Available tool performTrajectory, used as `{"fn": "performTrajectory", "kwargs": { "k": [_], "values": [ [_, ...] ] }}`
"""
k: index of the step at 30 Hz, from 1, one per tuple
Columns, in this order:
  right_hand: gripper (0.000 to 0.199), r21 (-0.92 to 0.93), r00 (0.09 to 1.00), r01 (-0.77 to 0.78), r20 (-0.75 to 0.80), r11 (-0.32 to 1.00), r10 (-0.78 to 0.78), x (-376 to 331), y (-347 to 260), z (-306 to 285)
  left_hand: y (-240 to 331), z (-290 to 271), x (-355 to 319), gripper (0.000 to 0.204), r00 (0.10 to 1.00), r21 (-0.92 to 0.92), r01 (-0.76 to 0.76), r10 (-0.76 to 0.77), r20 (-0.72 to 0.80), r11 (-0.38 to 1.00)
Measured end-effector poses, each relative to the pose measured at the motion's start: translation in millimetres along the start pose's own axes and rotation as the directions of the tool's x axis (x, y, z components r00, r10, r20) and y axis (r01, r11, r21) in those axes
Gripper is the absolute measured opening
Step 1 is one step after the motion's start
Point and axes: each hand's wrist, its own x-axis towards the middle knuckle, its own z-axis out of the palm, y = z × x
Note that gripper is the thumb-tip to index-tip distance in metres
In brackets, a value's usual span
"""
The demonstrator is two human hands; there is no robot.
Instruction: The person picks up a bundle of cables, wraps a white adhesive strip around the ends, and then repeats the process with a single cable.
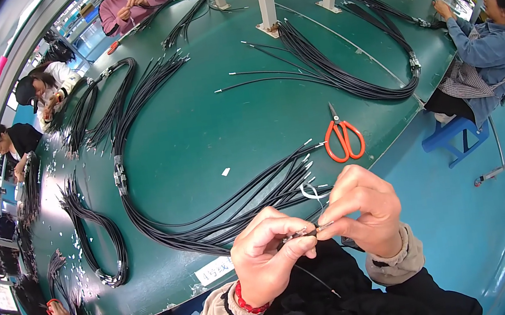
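Observation:
Close to my body, above the table's front edge, my left hand (271,247) pinches a thin black cable between thumb and fingers. Part of that cable (314,279) hangs below the fingers toward my lap, with a small coppery tip. My right hand (366,206) is closed too, its thumb and fingertips pressed together on the cable's dark end right beside the left thumb. A curled white strip (311,192) shows just above the right fingertips; I cannot tell whether it is held. Behind my hands lies a bundle of black cables (180,234) with pale tips.
Red-handled scissors (344,139) lie on the green table (200,145), beyond my right hand. More black cable bundles (344,75) are spread across it. White posts (266,3) stand at the back. A paper label (214,269) is at the front edge. Several co-workers sit around.

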Motion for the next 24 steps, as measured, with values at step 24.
{"fn": "performTrajectory", "kwargs": {
  "k": [24],
  "values": [
    [0.013, -0.120, 0.994, -0.110, -0.042, 0.987, 0.106, 9.1, -70.8, 51.9, 46.5, -25.8, -29.7, 0.027, 0.909, 0.597, -0.303, 0.414, -0.054, 0.743]
  ]
}}
